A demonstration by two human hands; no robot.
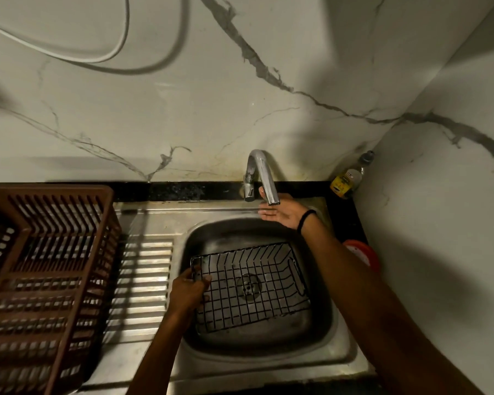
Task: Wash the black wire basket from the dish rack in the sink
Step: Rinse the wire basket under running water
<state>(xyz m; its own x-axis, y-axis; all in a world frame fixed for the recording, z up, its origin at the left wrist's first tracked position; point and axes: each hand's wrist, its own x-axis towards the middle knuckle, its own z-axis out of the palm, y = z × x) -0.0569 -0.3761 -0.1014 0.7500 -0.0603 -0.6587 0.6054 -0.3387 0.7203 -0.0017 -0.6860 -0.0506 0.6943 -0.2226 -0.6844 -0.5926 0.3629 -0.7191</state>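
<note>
steel sink (200,240) holding the black wire basket (268,252), open side up, with the drain (248,286) visible through its mesh. the left hand (187,292) grips the basket rim at 9 o'clock with curled fingers. the right hand (280,213) is spread, palm up, just under the faucet (261,172) spout at 12 o'clock. a brown dish rack (49,252) stands on the drainboard at 9 o'clock. a yellow-labelled bottle (347,179) stands on the black tabletop at 1 o'clock. a red-lidded item (364,256) sits at 3 o'clock, partly behind the right forearm.
</note>
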